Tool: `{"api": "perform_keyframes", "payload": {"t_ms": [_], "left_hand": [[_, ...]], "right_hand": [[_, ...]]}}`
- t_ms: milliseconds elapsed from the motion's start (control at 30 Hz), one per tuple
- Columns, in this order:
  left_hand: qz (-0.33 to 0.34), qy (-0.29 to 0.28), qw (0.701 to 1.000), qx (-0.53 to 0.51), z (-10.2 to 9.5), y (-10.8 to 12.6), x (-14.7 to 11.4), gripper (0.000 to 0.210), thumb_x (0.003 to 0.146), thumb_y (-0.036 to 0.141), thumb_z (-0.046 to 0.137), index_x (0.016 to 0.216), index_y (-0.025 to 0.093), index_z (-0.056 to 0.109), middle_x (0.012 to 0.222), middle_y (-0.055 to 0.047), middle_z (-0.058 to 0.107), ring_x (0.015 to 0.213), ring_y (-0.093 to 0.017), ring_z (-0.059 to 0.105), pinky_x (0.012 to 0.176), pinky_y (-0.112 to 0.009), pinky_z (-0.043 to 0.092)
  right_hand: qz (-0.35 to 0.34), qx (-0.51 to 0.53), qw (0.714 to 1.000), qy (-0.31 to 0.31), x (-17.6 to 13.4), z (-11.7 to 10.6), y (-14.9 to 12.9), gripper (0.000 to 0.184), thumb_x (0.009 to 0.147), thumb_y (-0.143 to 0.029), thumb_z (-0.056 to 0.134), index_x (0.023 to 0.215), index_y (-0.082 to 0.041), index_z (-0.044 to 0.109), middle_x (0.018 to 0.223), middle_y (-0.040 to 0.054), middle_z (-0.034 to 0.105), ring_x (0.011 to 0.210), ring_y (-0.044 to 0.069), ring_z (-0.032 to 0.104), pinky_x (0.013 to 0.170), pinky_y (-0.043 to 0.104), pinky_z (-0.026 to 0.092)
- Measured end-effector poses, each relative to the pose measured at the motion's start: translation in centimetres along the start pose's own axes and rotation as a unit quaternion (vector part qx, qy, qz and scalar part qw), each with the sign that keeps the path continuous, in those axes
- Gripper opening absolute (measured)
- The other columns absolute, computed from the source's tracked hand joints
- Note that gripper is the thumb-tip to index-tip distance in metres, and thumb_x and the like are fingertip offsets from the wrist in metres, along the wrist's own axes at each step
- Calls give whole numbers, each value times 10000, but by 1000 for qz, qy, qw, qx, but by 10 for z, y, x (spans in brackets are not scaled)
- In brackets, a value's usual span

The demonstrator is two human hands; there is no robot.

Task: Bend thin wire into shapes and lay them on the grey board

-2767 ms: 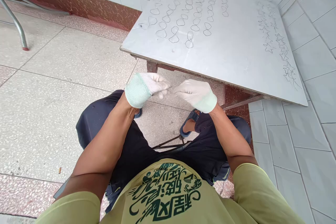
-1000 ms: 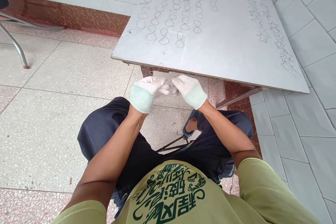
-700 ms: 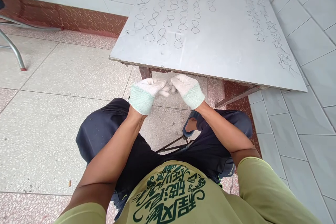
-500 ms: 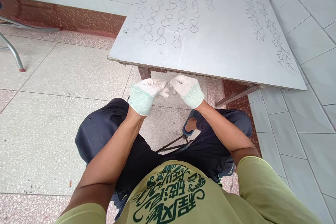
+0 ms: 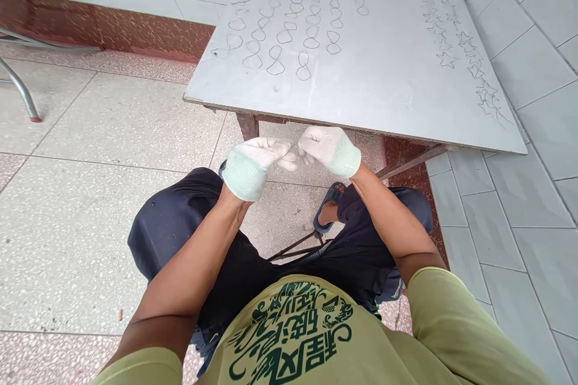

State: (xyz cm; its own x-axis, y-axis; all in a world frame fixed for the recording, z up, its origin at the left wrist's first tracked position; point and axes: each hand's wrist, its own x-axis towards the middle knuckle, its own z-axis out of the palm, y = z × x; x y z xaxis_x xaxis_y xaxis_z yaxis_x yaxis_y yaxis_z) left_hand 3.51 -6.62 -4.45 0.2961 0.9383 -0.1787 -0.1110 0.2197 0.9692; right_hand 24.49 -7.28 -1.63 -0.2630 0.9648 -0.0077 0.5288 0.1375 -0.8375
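Observation:
My left hand [image 5: 266, 153] and my right hand [image 5: 318, 143], both in white gloves with pale green cuffs, meet just below the front edge of the table [image 5: 379, 84]. Each is closed in a pinch on a thin wire [image 5: 294, 145], which shows faintly in the small gap between the fingertips. Much of the wire is hidden by the gloves. On the tabletop beyond lie rows of wire figure-eights [image 5: 303, 65] and, to the right, wire stars [image 5: 446, 60].
A wooden table leg [image 5: 247, 126] and a slanting brace [image 5: 409, 159] stand under the tabletop. Tiled wall [image 5: 537, 192] runs along the right. A metal chair leg [image 5: 22, 89] is at the far left. My knees are on either side of my hands.
My right hand has shifted slightly to the right and its wrist has turned. The left hand has moved a little rightward and down. Both keep their pinch.

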Motion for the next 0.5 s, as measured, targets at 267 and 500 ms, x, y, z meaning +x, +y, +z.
{"api": "perform_keyframes", "payload": {"t_ms": [267, 500], "left_hand": [[1, 29, 997, 65, 4, -6, -10, 534, 830, 667, 1032, 959, 177, 863, 853, -123, 899, 866, -303, 918, 934, -435, 738], [-45, -50, 991, 113, 1, 2, -16, 500, 776, 647, 1063, 825, 195, 856, 726, -103, 851, 832, -312, 876, 876, -430, 687]], "right_hand": [[-4, 83, 994, 75, 10, 4, 4, 306, 1096, -494, 713, 935, -240, 773, 863, 2, 780, 905, 206, 750, 997, 370, 609], [18, 142, 987, 68, 2, 17, -6, 578, 1138, -652, 719, 717, -266, 637, 613, -39, 611, 692, 162, 607, 823, 329, 584]]}}
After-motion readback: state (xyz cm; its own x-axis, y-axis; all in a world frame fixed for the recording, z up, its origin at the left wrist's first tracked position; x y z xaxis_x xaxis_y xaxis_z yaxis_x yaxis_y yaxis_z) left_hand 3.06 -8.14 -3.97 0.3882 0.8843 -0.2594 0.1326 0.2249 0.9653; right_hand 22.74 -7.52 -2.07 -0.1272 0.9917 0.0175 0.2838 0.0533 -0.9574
